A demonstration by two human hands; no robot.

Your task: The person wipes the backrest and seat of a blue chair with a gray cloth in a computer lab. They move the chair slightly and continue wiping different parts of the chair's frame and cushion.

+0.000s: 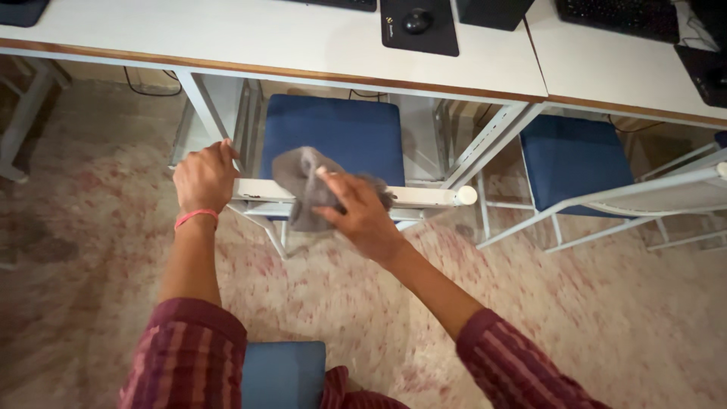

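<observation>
My left hand [204, 178] grips the left end of the white top rail [432, 197] of a chair's backrest; a pink band circles that wrist. My right hand [362, 212] presses a grey cloth [297, 176] against the middle of the same rail, the cloth draped over it and hanging down. The chair has a blue padded seat [333, 132] and a white metal frame, and it is tucked under a white desk [250, 38]. Both sleeves are striped maroon.
A second blue-seated white chair [572, 159] stands to the right under a neighbouring desk [613, 72]. On the desks lie a black mouse [417, 20] on a black mat and keyboards. A blue cushion [284, 375] sits below me. The floor is mottled pink and beige.
</observation>
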